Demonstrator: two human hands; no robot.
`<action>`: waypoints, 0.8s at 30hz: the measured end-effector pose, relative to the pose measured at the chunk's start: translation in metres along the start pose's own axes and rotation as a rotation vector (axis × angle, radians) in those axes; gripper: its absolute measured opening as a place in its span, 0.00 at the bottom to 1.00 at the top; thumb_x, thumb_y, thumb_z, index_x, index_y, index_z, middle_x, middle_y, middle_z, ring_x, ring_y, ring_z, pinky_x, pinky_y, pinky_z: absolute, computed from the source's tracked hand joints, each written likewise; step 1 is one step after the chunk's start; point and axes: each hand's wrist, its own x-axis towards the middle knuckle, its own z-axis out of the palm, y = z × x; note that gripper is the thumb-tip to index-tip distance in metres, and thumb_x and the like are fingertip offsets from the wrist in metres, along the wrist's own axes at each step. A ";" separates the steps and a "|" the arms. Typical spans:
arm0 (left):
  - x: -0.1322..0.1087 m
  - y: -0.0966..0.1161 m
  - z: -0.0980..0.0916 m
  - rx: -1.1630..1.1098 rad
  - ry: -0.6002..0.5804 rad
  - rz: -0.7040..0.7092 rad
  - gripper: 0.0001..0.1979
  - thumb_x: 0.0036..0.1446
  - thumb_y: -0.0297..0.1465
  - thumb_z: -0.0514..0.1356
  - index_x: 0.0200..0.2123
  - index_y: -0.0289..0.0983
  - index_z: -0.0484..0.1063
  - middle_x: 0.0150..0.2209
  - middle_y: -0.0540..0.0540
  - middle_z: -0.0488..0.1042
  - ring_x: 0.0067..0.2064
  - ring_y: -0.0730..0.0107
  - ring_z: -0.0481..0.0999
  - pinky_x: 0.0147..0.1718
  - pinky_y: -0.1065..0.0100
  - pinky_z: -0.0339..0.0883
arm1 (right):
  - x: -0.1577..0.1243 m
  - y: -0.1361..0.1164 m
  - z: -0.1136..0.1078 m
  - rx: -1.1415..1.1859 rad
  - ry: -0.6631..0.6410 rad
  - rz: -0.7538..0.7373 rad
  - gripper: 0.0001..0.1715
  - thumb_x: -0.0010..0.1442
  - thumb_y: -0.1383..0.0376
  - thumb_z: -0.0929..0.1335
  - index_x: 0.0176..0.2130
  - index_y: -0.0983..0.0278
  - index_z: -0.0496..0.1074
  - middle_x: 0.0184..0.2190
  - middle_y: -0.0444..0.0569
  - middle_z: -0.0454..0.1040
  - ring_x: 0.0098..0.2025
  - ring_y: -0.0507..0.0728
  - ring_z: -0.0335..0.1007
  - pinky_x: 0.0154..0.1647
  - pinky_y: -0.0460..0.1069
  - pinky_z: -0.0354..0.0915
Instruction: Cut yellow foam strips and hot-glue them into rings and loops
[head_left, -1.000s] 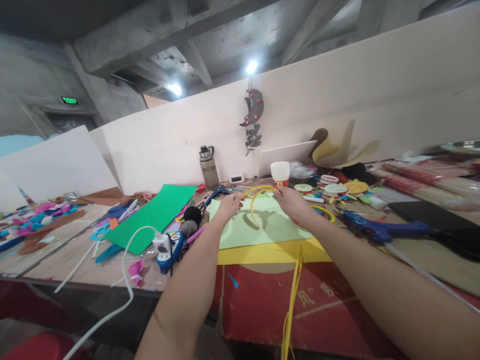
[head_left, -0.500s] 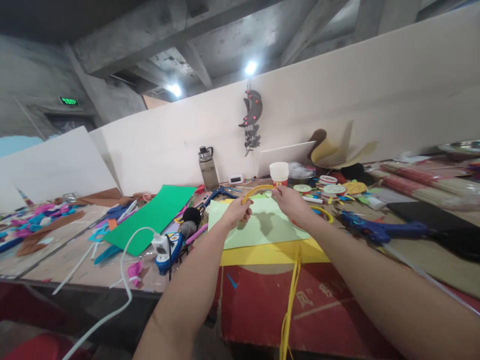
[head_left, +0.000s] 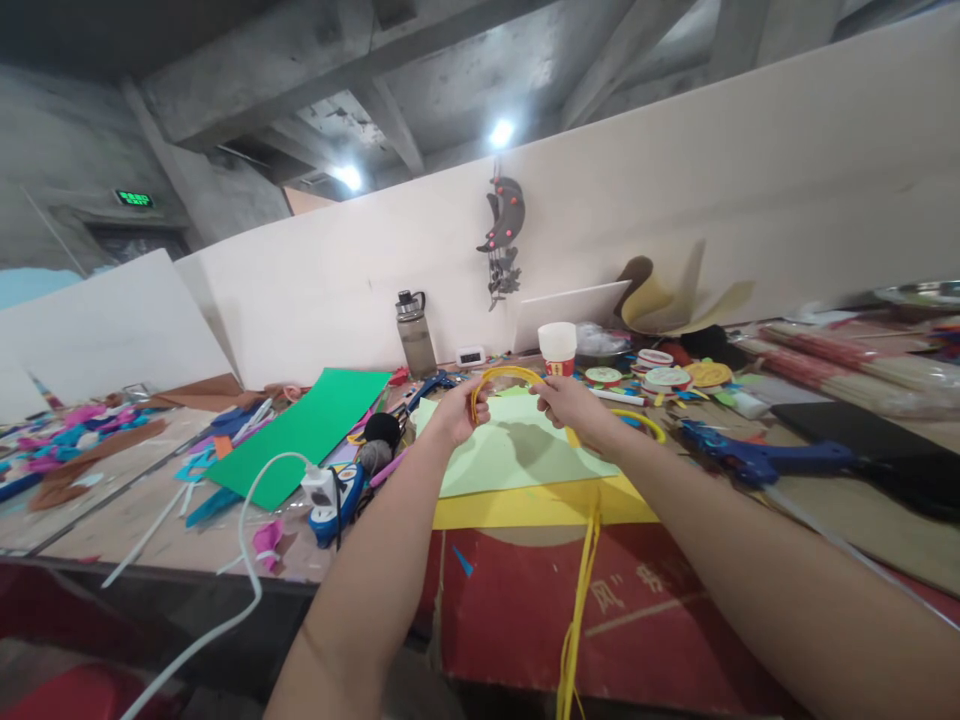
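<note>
We get glaring ceiling lamps [head_left: 501, 132] high above right grip [head_left: 564, 400], soft shadow just beneath it, warped edges, blurry far right.

a craft workshop is shown. a long counter [head_left: 142, 515] is strewn with coloured sheets: a green sheet [head_left: 307, 430], a pale green sheet [head_left: 510, 460] and a yellow sheet [head_left: 525, 507]. pink and blue cuttings [head_left: 67, 430] are scattered at its far left. a blue glue gun [head_left: 757, 462], a white cable [head_left: 247, 560], rolls of paper [head_left: 847, 365] and round paper ornaments [head_left: 667, 378] are laid about. a yellow strip [head_left: 504, 369] is held bent into an arc over the sheets. a moon ornament [head_left: 504, 225] is hung on the white partition board [head_left: 712, 190]. bare concrete beams [head_left: 300, 70] and a lit exit sign [head_left: 133, 198] are seen overhead.
</note>
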 end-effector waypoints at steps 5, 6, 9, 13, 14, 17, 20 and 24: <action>-0.003 0.000 0.004 0.017 -0.053 0.003 0.08 0.57 0.31 0.55 0.33 0.32 0.70 0.22 0.51 0.61 0.23 0.81 0.62 0.24 0.76 0.59 | -0.004 -0.001 0.006 0.562 -0.118 0.119 0.07 0.62 0.66 0.60 0.31 0.63 0.60 0.18 0.38 0.58 0.16 0.46 0.53 0.16 0.41 0.53; -0.003 -0.001 0.004 0.069 -0.054 0.030 0.08 0.57 0.31 0.56 0.34 0.32 0.70 0.22 0.51 0.62 0.23 0.81 0.63 0.25 0.76 0.59 | -0.005 -0.002 0.007 0.563 -0.133 0.115 0.07 0.62 0.67 0.59 0.30 0.63 0.59 0.18 0.38 0.59 0.17 0.46 0.55 0.18 0.42 0.55; -0.003 -0.006 0.002 0.300 -0.010 0.122 0.08 0.55 0.33 0.59 0.35 0.33 0.71 0.24 0.51 0.65 0.24 0.82 0.62 0.23 0.78 0.55 | -0.006 -0.005 0.008 0.560 -0.157 0.111 0.07 0.62 0.67 0.59 0.30 0.63 0.59 0.20 0.39 0.62 0.19 0.47 0.59 0.21 0.42 0.60; -0.002 -0.009 -0.001 0.460 0.013 0.116 0.13 0.54 0.36 0.59 0.38 0.32 0.71 0.27 0.48 0.70 0.24 0.82 0.65 0.22 0.77 0.55 | -0.004 -0.002 0.009 0.426 -0.113 0.121 0.08 0.63 0.66 0.58 0.32 0.63 0.60 0.22 0.43 0.65 0.21 0.48 0.62 0.26 0.45 0.63; -0.001 -0.009 -0.001 0.460 0.012 0.100 0.13 0.54 0.36 0.59 0.38 0.31 0.71 0.27 0.48 0.70 0.23 0.81 0.66 0.23 0.76 0.57 | -0.002 -0.001 0.009 0.373 -0.091 0.127 0.07 0.63 0.66 0.58 0.33 0.64 0.61 0.24 0.45 0.67 0.23 0.49 0.64 0.28 0.46 0.64; 0.000 -0.007 -0.002 0.445 0.021 0.060 0.12 0.54 0.35 0.59 0.37 0.30 0.71 0.25 0.48 0.71 0.21 0.81 0.66 0.22 0.75 0.58 | 0.001 0.007 0.008 0.168 0.026 0.086 0.07 0.59 0.70 0.62 0.39 0.67 0.65 0.36 0.56 0.71 0.35 0.55 0.69 0.36 0.48 0.63; 0.001 -0.004 -0.004 0.419 0.045 0.016 0.11 0.54 0.33 0.60 0.35 0.31 0.71 0.23 0.48 0.70 0.20 0.81 0.66 0.20 0.76 0.58 | 0.002 0.014 0.004 -0.316 0.176 -0.139 0.24 0.55 0.73 0.64 0.53 0.66 0.64 0.48 0.61 0.67 0.46 0.59 0.66 0.43 0.49 0.60; 0.000 -0.002 -0.008 0.363 0.070 -0.057 0.10 0.56 0.33 0.57 0.33 0.30 0.71 0.23 0.46 0.71 0.21 0.79 0.68 0.20 0.76 0.61 | 0.003 0.017 -0.005 -0.694 0.192 -0.284 0.29 0.55 0.74 0.61 0.56 0.63 0.63 0.45 0.58 0.72 0.44 0.59 0.69 0.41 0.48 0.60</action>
